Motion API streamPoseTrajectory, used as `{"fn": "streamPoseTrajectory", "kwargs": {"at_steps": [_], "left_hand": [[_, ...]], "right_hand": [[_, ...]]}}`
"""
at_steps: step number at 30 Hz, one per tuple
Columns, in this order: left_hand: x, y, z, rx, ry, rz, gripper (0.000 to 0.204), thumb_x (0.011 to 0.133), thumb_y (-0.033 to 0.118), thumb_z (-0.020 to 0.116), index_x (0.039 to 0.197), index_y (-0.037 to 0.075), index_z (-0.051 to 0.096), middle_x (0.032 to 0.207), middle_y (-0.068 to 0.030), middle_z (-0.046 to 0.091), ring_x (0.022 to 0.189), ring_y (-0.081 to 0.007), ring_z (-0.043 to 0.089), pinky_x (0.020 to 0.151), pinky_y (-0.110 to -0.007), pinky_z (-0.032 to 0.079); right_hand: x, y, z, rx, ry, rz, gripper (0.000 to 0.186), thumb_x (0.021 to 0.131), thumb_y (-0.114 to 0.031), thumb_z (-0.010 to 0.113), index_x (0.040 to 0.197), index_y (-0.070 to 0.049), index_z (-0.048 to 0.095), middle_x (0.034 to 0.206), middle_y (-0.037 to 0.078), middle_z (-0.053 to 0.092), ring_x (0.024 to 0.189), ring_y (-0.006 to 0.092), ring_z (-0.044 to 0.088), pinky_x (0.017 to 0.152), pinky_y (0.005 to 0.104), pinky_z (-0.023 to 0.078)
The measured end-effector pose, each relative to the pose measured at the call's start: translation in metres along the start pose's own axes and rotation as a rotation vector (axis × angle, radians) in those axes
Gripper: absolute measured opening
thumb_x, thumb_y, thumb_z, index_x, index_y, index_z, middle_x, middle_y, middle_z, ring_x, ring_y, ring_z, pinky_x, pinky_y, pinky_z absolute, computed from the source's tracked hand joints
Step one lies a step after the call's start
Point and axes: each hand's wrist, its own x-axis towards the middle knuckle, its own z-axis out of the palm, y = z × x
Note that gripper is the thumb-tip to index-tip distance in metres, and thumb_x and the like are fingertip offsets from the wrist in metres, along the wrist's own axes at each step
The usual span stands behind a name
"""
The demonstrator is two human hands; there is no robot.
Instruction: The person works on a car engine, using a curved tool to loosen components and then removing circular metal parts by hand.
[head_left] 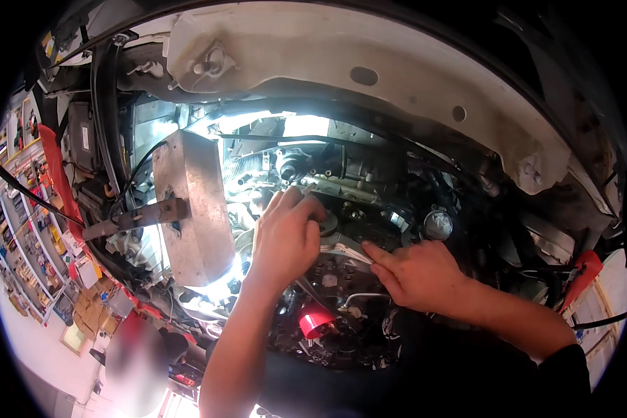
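Both my hands work over an engine [348, 275] in a vehicle's engine bay. My left hand [283, 240] is closed, its fingers curled beside a dark round part [328, 224]; what they hold is hidden. My right hand [421, 275] comes in from the right, closed on the end of a pale, flat metal bar [348, 249]. Its index finger lies along the upper side and the thumb is below. The bar runs left toward the round part. Below my left hand, a red cup-shaped piece [317, 322] sits among the engine parts.
A boxy metal lamp housing [195, 209] on a bracket stands left of my left arm, with bright light around it. The raised hood [292, 52] arches overhead. Shelves of small items [24, 244] line the left side. A round metallic part [438, 224] lies beyond my right hand.
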Motion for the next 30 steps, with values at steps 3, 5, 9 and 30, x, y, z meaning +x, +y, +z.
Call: {"fn": "streamPoseTrajectory", "kwargs": {"at_steps": [3, 5, 9, 30], "left_hand": [[-0.001, -0.002, 0.003, -0.001, 0.06, 0.03, 0.015, 0.074, 0.004, 0.049, 0.082, 0.004, 0.062, 0.08, -0.0125, 0.05, 0.08, -0.0311, 0.053, 0.071, -0.042, 0.044], [-0.004, -0.002, 0.005, 0.02, 0.103, 0.01, 0.013, 0.074, 0.005, 0.052, 0.082, 0.005, 0.062, 0.081, -0.0121, 0.051, 0.081, -0.0315, 0.054, 0.07, -0.043, 0.046], [-0.011, 0.008, 0.01, 0.127, 0.14, -0.038, 0.009, 0.074, 0.006, 0.059, 0.082, 0.005, 0.061, 0.082, -0.0117, 0.05, 0.08, -0.0318, 0.053, 0.066, -0.043, 0.047], [-0.02, 0.008, 0.024, 0.16, 0.38, 0.077, 0.007, 0.072, 0.005, 0.061, 0.073, 0.003, 0.054, 0.081, -0.0132, 0.047, 0.076, -0.0322, 0.049, 0.064, -0.042, 0.044]], "right_hand": [[0.001, -0.004, -0.001, -0.037, -0.008, 0.022, 0.042, 0.098, -0.034, 0.047, 0.13, -0.01, 0.06, 0.059, 0.011, 0.061, 0.05, 0.0307, 0.061, 0.048, 0.0413, 0.048], [0.001, -0.005, -0.001, -0.03, 0.005, 0.018, 0.042, 0.098, -0.034, 0.047, 0.13, -0.01, 0.06, 0.058, 0.011, 0.061, 0.05, 0.0307, 0.06, 0.048, 0.0417, 0.047], [-0.002, -0.002, 0.002, -0.004, 0.043, 0.024, 0.043, 0.097, -0.037, 0.049, 0.128, -0.009, 0.06, 0.059, 0.012, 0.061, 0.051, 0.0305, 0.061, 0.048, 0.0418, 0.047], [-0.013, -0.012, 0.005, 0.071, 0.139, 0.117, 0.038, 0.096, -0.034, 0.052, 0.119, -0.007, 0.066, 0.059, 0.014, 0.062, 0.052, 0.0339, 0.06, 0.05, 0.0442, 0.047]]}}
